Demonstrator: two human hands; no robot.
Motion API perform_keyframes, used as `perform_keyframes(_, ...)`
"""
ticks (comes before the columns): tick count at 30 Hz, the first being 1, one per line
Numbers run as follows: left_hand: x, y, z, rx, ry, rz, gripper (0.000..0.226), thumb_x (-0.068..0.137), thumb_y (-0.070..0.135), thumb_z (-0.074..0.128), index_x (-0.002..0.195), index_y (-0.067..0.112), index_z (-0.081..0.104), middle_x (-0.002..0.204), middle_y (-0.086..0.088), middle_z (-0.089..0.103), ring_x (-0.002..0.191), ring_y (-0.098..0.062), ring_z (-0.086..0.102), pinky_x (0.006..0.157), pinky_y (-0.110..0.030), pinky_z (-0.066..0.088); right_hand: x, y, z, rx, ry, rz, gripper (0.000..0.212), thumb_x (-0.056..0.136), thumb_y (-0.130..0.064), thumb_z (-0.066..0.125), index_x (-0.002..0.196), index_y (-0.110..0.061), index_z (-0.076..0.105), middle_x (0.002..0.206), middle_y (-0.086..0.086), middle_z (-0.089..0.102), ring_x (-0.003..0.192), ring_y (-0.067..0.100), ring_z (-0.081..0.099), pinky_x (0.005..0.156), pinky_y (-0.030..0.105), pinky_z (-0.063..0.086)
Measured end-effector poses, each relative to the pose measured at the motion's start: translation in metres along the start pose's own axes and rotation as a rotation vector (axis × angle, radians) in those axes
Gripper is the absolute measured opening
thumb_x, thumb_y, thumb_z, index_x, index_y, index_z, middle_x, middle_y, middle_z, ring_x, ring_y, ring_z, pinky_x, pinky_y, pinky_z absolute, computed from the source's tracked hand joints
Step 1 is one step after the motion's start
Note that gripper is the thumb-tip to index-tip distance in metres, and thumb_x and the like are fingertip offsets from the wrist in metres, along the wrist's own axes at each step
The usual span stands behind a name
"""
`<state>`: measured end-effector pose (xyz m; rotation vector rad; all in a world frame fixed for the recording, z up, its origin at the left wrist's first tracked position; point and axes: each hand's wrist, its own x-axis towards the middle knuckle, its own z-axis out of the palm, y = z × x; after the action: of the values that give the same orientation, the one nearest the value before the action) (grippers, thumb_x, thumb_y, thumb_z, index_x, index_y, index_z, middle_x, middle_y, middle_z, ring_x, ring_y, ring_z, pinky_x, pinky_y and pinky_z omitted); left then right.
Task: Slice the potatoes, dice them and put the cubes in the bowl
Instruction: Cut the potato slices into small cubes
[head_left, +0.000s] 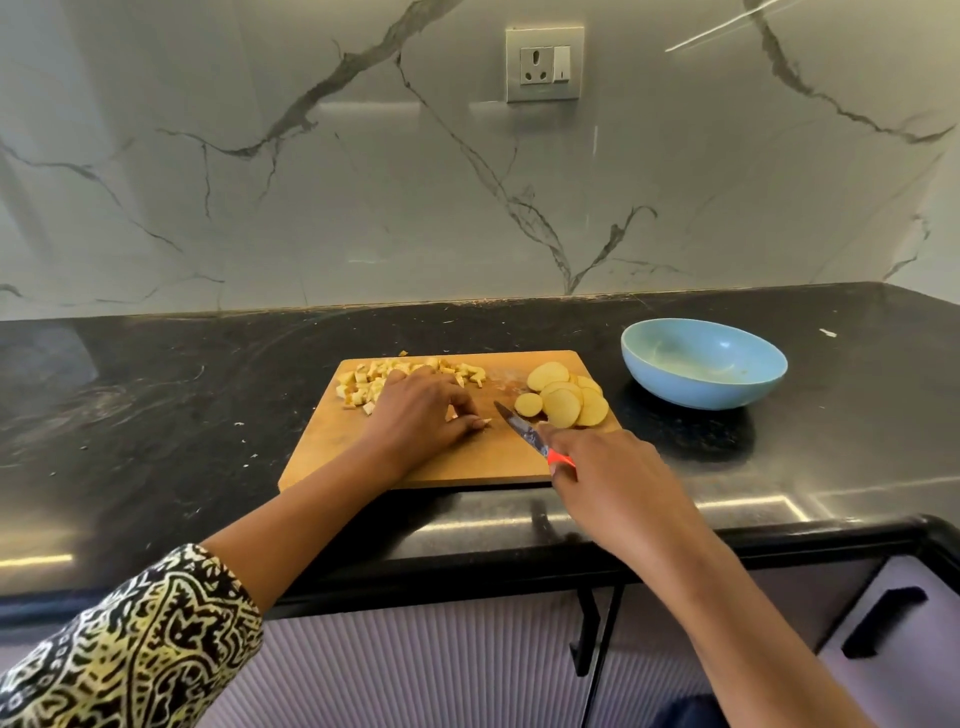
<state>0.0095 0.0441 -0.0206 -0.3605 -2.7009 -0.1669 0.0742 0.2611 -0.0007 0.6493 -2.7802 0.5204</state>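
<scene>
The potato slices (566, 397) are lying fanned and overlapping at the far right of the wooden cutting board (332, 452), waiting their turn within easy reach of the blade. The potato cubes (369, 382) are sitting in a loose heap at the far left corner of the board, pushed aside, I'd say, so the middle stays free for cutting. One cube is lying just off the board's far edge.

In the middle, the left hand (421, 421) is arching over a small potato piece (485, 422), its curled fingertips pinning it to the wood; only a pale corner is showing past the fingers. Curling them that way is probably keeping the tips back from the edge.

The right hand (608, 467) is gripping the red handle of a small knife (519, 428), and the blade is pointing far and left, its tip just beside the pinned piece. Whether the edge is touching the board I cannot tell.

The blue bowl (675, 387) is standing on the black bench (156, 405) just right of the board, with no cubes in it, only a faint smear. Parked there, it is handy for scraping the cubes across later. So dicing looks roughly half done, and the transfer is not yet begun.

A few pale crumbs are dotting the bench left of the board.
</scene>
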Motion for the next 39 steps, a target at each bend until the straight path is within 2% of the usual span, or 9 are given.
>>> perform_keyframes(6,-0.004,0.002,0.005,0.019,0.041,-0.015,0.026,0.091,0.047,0.054,0.105,0.029,0.067,0.106,0.008,0.062,0.091,-0.006,0.045,0.081,-0.027,0.032,0.001,-0.008,0.012,0.0,-0.018,-0.015,0.045,0.101,-0.023,0.039,0.145,-0.034,0.037,0.103,-0.002,0.066,0.077,0.012,0.048,0.054,0.024,0.033)
perform_keyframes(11,-0.003,0.001,0.006,-0.008,0.048,-0.038,0.024,0.09,0.048,0.056,0.1,0.03,0.068,0.101,0.01,0.062,0.086,-0.004,0.041,0.08,-0.027,0.033,0.009,-0.015,0.018,-0.11,-0.101,0.011,0.046,0.1,-0.016,0.039,0.144,-0.029,0.039,0.109,0.002,0.062,0.091,0.019,0.056,0.064,0.027,0.037)
perform_keyframes(17,-0.001,0.004,0.005,0.1,0.065,-0.122,0.025,0.091,0.049,0.052,0.101,0.031,0.065,0.106,0.009,0.063,0.099,-0.011,0.05,0.088,-0.034,0.036,0.032,-0.023,0.021,-0.19,-0.129,-0.035,0.037,0.099,-0.013,0.04,0.133,-0.021,0.051,0.074,-0.005,0.044,0.061,0.009,0.039,0.05,0.023,0.028)
perform_keyframes(23,0.003,-0.007,0.002,0.107,0.072,-0.151,0.025,0.091,0.045,0.054,0.109,0.031,0.064,0.118,0.004,0.059,0.11,-0.015,0.049,0.093,-0.037,0.039,0.001,-0.005,0.009,-0.123,-0.09,-0.035,0.05,0.099,-0.015,0.038,0.143,-0.039,0.037,0.102,0.001,0.064,0.085,0.02,0.057,0.062,0.029,0.039)
perform_keyframes(27,0.001,-0.013,-0.002,-0.119,0.166,-0.086,0.026,0.089,0.029,0.063,0.116,0.028,0.064,0.117,0.002,0.063,0.103,-0.016,0.054,0.086,-0.034,0.043,0.005,0.004,0.003,-0.029,-0.007,0.022,0.045,0.1,-0.024,0.04,0.143,-0.039,0.04,0.094,-0.005,0.064,0.074,0.012,0.051,0.06,0.027,0.038)
perform_keyframes(30,-0.003,-0.007,-0.006,-0.184,0.262,-0.067,0.024,0.089,0.021,0.066,0.112,0.024,0.068,0.096,0.004,0.07,0.079,-0.007,0.058,0.074,-0.027,0.049,0.014,0.011,0.003,0.29,-0.092,0.096,0.041,0.1,-0.026,0.043,0.14,-0.038,0.044,0.073,-0.006,0.062,0.053,0.006,0.053,0.054,0.027,0.046)
perform_keyframes(33,-0.002,0.0,-0.012,-0.413,0.16,-0.244,0.026,0.092,0.022,0.061,0.118,0.023,0.064,0.093,0.006,0.069,0.077,-0.01,0.063,0.069,-0.024,0.054,0.021,0.018,0.007,0.658,-0.119,0.149,0.04,0.1,-0.026,0.048,0.139,-0.036,0.046,0.067,-0.002,0.064,0.037,0.005,0.045,0.046,0.023,0.043)
perform_keyframes(36,0.002,0.007,-0.02,-0.94,-0.033,-0.538,0.026,0.096,0.021,0.053,0.12,0.017,0.063,0.095,0.001,0.072,0.089,-0.018,0.068,0.081,-0.034,0.057,0.022,0.018,0.011,0.983,-0.125,0.174,0.039,0.098,-0.022,0.052,0.136,-0.033,0.051,0.065,0.003,0.059,0.036,0.006,0.039,0.04,0.022,0.031)
perform_keyframes(39,0.004,0.013,-0.028,-1.547,-0.101,-0.743,0.025,0.099,0.021,0.046,0.11,0.009,0.065,0.098,-0.01,0.073,0.089,-0.022,0.071,0.072,-0.032,0.058,0.024,0.016,0.014,1.161,-0.193,0.201,0.035,0.098,-0.019,0.053,0.13,-0.033,0.056,0.066,0.004,0.059,0.038,0.006,0.037,0.036,0.019,0.025)
